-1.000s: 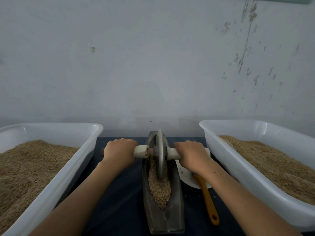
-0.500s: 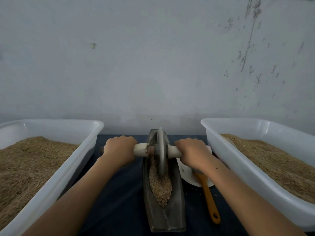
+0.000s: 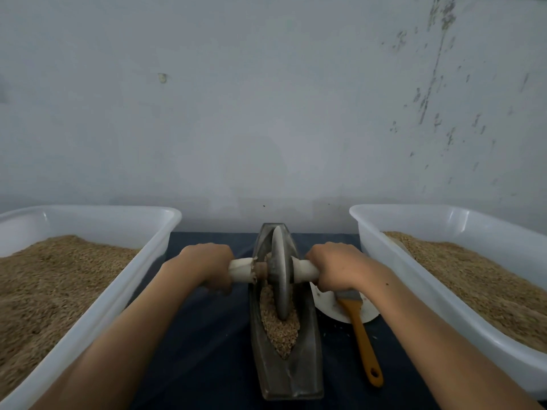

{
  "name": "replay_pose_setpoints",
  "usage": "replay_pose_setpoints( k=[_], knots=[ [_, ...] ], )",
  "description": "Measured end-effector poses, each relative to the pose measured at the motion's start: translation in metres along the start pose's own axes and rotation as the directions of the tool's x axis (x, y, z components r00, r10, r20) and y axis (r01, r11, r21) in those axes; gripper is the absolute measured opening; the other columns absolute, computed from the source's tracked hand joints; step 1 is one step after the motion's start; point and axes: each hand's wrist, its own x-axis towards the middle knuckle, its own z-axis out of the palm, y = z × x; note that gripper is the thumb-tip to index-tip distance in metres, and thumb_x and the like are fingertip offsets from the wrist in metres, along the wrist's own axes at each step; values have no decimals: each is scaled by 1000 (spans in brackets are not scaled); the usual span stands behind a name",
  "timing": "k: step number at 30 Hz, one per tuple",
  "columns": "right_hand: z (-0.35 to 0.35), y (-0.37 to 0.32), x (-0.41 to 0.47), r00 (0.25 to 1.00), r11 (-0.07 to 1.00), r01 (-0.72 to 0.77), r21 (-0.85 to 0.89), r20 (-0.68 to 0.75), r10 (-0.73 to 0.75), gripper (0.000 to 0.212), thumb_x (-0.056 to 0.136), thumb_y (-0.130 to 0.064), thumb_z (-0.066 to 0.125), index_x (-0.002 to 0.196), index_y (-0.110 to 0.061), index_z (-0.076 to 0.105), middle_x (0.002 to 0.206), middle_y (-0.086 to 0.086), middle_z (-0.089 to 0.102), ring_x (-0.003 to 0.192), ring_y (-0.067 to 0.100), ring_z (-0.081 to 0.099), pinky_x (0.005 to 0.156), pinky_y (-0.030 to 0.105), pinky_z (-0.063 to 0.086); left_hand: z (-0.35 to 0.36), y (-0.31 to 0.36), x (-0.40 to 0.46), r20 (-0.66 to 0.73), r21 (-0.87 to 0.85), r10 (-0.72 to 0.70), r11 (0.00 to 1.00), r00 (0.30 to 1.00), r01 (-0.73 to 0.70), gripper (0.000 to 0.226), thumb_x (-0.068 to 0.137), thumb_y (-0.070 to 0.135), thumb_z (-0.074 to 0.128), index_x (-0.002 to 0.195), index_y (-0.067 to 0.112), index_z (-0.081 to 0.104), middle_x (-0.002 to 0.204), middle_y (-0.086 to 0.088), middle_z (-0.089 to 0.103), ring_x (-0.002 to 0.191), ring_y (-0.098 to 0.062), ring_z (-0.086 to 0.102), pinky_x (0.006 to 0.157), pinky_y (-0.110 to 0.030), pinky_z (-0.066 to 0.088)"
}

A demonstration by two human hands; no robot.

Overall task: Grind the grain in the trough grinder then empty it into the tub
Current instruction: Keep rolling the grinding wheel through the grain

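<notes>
a boat-shaped trough grinder (image 3: 288, 377) of dull grey metal sits in the middle of a dark blue cloth (image 3: 201, 344), its long axis running straight away from the person toward the wall, one pointed end near and the other far. its channel is narrow and tapers at both ends. pale brown grain (image 3: 279, 332), coarse and granular, fills the near half of that channel. a thin grey metal wheel (image 3: 280, 279) stands upright on edge in the channel, its lower rim sunk in the grain, and a cream-wrapped axle handle (image 3: 242, 270) passes through its hub, lying crosswise to the trough.

the left hand (image 3: 207, 266) is clenched round the left end of the axle, knuckles up. the right hand (image 3: 336, 266) is wrapped the same way round the right end. both forearms reach in from the near edge.

a white translucent plastic tub (image 3: 97, 309), rectangular with rounded corners and a rolled rim, stands to the left of the trough, heaped with fine tan grain. a matching tub (image 3: 393, 273) stands to the right, also holding tan grain, its fill sloping down toward the near end.

between the trough and the right tub lies a white dish (image 3: 328, 306), partly hidden under the right hand. a brush with an orange plastic handle (image 3: 362, 341) rests across it, the handle pointing toward the person with a hole at its end. behind everything rises a pale painted wall (image 3: 266, 113), scuffed and flaking at the upper right.
</notes>
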Motion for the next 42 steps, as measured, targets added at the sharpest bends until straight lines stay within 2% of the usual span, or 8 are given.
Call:
replay_pose_setpoints(
  k=[4, 11, 14, 21, 27, 31, 35, 42],
  knots=[
    [5, 0, 5, 997, 999, -36, 11, -60, 37, 26, 87, -15, 62, 114, -16, 59, 99, 4, 63, 81, 18, 56, 68, 28, 38, 2, 2, 1, -173, 47, -11, 999, 985, 19, 32, 76, 35, 67, 106, 25, 58, 83, 7, 53, 77, -16, 53, 67, -30, 38],
    [16, -2, 5, 954, 997, -82, 11, -287, 82, 19, 89, -10, 54, 104, -17, 46, 100, 5, 61, 85, 23, 56, 68, 32, 34, 12, 6, 5, -444, 26, -6, 999, 896, 20, 16, 83, 27, 55, 99, 27, 57, 92, 5, 62, 85, -18, 60, 65, -29, 38],
    [12, -2, 4, 962, 996, -84, -23, -261, 75, 17, 90, -12, 56, 103, -17, 45, 102, 5, 61, 78, 20, 47, 68, 31, 34, 12, 3, 4, -391, 39, -6, 999, 920, 23, 21, 83, 28, 58, 103, 26, 58, 93, 5, 61, 84, -16, 59, 66, -29, 39],
    [-8, 2, -4, 992, 999, -50, 3, 117, 49, 38, 84, -20, 68, 120, -13, 57, 102, 5, 61, 84, 19, 58, 65, 27, 42, -3, -2, -2, 49, 2, -10, 1000, 999, 10, 35, 75, 32, 72, 107, 24, 61, 70, 9, 56, 66, -8, 55, 68, -27, 42],
    [-3, 5, 2, 997, 999, -50, 13, 66, 49, 31, 85, -17, 64, 115, -14, 57, 103, 5, 62, 90, 21, 61, 67, 28, 42, -1, 1, 0, -118, 39, -31, 999, 992, 36, 37, 74, 36, 70, 108, 26, 60, 94, 4, 63, 85, -18, 59, 69, -30, 39],
    [9, 6, 7, 982, 999, -51, -16, -182, 47, 14, 89, -14, 55, 97, -21, 47, 101, 3, 61, 89, 23, 58, 68, 31, 36, 7, 1, 3, -287, 33, -40, 998, 957, 52, 28, 79, 33, 64, 104, 23, 58, 92, 4, 60, 83, -17, 57, 68, -29, 39],
    [22, 7, 12, 940, 999, -51, -15, -339, 43, 13, 91, -14, 51, 100, -20, 44, 99, 2, 62, 89, 23, 59, 65, 32, 34, 11, 3, 3, -411, 36, -34, 998, 911, 54, 20, 84, 32, 59, 102, 23, 56, 94, 4, 61, 84, -16, 59, 66, -28, 38],
    [4, 10, 4, 1000, 1000, -14, -10, -10, 14, 27, 86, -20, 65, 111, -18, 56, 104, 4, 63, 89, 19, 59, 68, 30, 39, -1, 1, -4, -105, 48, -20, 999, 994, 25, 33, 79, 34, 65, 109, 21, 57, 89, 4, 58, 76, -15, 52, 69, -28, 39]
  ],
)
